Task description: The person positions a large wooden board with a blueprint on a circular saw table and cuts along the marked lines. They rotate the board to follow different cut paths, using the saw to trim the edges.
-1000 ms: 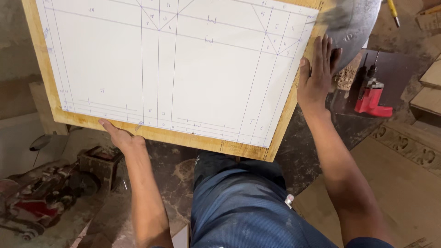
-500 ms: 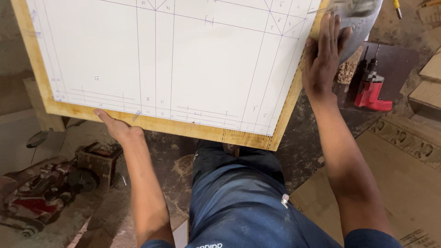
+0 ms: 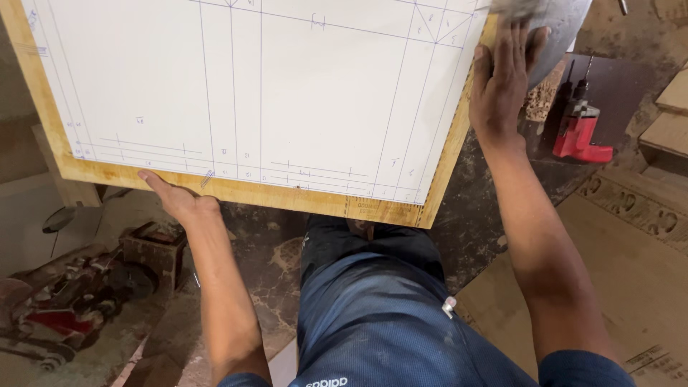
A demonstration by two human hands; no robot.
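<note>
Plywood board [image 3: 236, 188] with white drawing sheet held above knees. Left hand [image 3: 175, 199] grips near edge; right hand [image 3: 502, 82] flat, fingers together, on right edge. Risk: open-palm hold slips, board tilts, corner drops toward drill [image 3: 577, 132].

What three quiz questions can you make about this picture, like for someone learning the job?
1. Which hand lies flat on the board's right edge?
2. True or false: the left hand grips the red power tool.
3. What covers the board: A) white sheet with drawn blue lines, B) green cloth, C) metal mesh?

Key
1. The right hand.
2. False; the tool lies untouched at the right, and the left hand holds the board's near edge.
3. A.
</note>
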